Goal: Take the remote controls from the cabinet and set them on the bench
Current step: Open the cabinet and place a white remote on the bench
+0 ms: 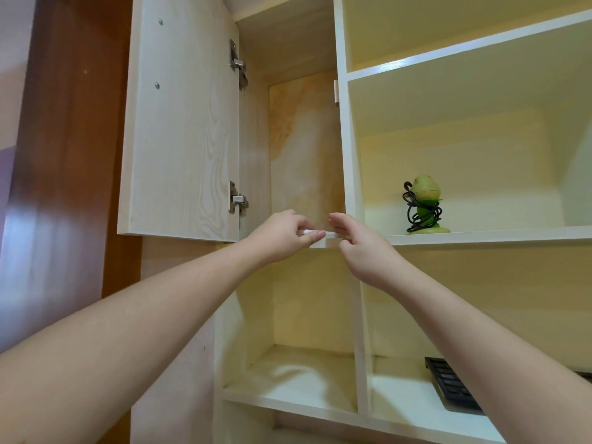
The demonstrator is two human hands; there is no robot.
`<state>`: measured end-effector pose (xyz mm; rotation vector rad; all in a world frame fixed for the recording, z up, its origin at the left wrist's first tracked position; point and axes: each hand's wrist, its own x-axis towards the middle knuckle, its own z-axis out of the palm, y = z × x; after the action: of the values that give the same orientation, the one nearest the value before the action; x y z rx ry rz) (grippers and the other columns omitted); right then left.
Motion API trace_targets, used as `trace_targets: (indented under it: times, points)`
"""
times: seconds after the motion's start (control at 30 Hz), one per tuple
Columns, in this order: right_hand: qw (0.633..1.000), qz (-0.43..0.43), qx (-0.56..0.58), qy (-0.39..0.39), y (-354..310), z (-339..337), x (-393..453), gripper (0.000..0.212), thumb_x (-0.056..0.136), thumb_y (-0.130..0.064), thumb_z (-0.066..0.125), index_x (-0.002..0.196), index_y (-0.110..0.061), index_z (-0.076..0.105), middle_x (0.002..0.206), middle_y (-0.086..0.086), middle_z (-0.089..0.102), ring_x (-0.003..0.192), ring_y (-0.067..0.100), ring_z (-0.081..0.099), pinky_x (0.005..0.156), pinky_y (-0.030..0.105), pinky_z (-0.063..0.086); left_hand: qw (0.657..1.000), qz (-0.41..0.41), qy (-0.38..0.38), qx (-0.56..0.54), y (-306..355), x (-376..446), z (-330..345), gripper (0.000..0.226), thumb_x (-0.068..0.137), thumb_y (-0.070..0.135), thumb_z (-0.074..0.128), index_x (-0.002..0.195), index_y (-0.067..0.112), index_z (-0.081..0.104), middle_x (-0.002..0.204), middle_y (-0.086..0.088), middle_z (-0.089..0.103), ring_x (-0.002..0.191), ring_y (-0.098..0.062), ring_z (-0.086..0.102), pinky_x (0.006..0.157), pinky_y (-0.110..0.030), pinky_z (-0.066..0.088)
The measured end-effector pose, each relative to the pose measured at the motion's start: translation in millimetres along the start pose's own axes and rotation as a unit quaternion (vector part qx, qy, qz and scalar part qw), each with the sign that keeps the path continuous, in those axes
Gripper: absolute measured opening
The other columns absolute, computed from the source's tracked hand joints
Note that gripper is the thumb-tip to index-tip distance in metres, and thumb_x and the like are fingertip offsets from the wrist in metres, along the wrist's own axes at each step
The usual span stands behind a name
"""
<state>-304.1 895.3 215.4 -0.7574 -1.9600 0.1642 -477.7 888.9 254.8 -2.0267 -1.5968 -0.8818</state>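
Note:
A thin white remote control lies at the front edge of the open cabinet compartment, seen end-on from below. My left hand pinches its left end between thumb and fingers. My right hand curls its fingers round the right end. Most of the remote is hidden by my fingers and the shelf edge. The cabinet door stands swung open to the left. No bench is in view.
A green figurine wrapped in a black cable stands on the open shelf to the right. A black keyboard lies on the lower right shelf, partly behind my right forearm. A brown door is at the left.

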Motion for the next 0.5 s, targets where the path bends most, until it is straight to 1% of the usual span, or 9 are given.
trace_targets:
  times: [0.13,0.23,0.27,0.33,0.43,0.5]
  points:
    - [1.000,0.007,-0.012,0.000,-5.3,3.8,3.8,0.054,0.093,-0.006,0.032,0.146,-0.019,0.032,0.149,0.002,0.039,0.135,0.017,0.039,0.097,0.021,0.033,0.998,-0.037,0.035,-0.032,0.3,2.0,4.2,0.039,0.086,0.053,0.061,0.108,0.021,0.067,0.106,-0.003,0.056,0.098,-0.019,0.055,0.076,-0.030,0.042]
    - [1.000,0.007,-0.020,0.002,-9.1,5.1,5.5,0.054,0.093,-0.007,0.032,0.146,-0.020,0.031,0.149,0.002,0.039,0.132,0.017,0.042,0.092,0.022,0.037,0.995,-0.069,0.048,-0.057,-0.5,3.6,5.5,0.033,0.085,0.050,0.064,0.101,0.022,0.065,0.107,-0.007,0.061,0.094,-0.021,0.057,0.068,-0.031,0.041]
    - [1.000,0.007,-0.023,0.002,-9.7,5.3,5.4,0.054,0.093,-0.007,0.032,0.146,-0.020,0.031,0.149,0.001,0.039,0.131,0.017,0.043,0.089,0.022,0.038,0.993,-0.083,0.048,-0.068,-0.9,3.7,5.3,0.031,0.085,0.048,0.064,0.102,0.022,0.063,0.106,-0.007,0.062,0.090,-0.021,0.058,0.064,-0.030,0.041]
    - [1.000,0.007,-0.030,0.003,-10.8,5.8,4.5,0.052,0.094,-0.009,0.033,0.145,-0.020,0.032,0.148,0.000,0.040,0.130,0.017,0.044,0.090,0.022,0.038,0.987,-0.120,0.048,-0.095,-1.1,2.6,3.4,0.033,0.084,0.042,0.065,0.108,0.020,0.059,0.105,-0.007,0.064,0.084,-0.020,0.060,0.060,-0.029,0.042]
    - [0.999,0.010,-0.038,0.004,-12.7,6.6,3.7,0.051,0.095,-0.010,0.033,0.145,-0.019,0.032,0.148,0.000,0.041,0.129,0.018,0.045,0.095,0.024,0.038,0.981,-0.162,0.040,-0.098,-0.9,0.2,-4.1,0.048,0.082,0.042,0.068,0.120,0.018,0.054,0.109,-0.006,0.062,0.088,-0.021,0.059,0.068,-0.029,0.043]
    - [0.999,0.018,-0.038,0.002,-13.4,8.3,4.7,0.051,0.095,-0.010,0.032,0.145,-0.019,0.032,0.147,0.000,0.041,0.123,0.019,0.050,0.091,0.026,0.042,0.981,-0.172,0.026,-0.080,-2.5,-1.0,-10.4,0.053,0.081,0.045,0.069,0.123,0.017,0.054,0.114,-0.006,0.061,0.094,-0.021,0.058,0.073,-0.028,0.043]
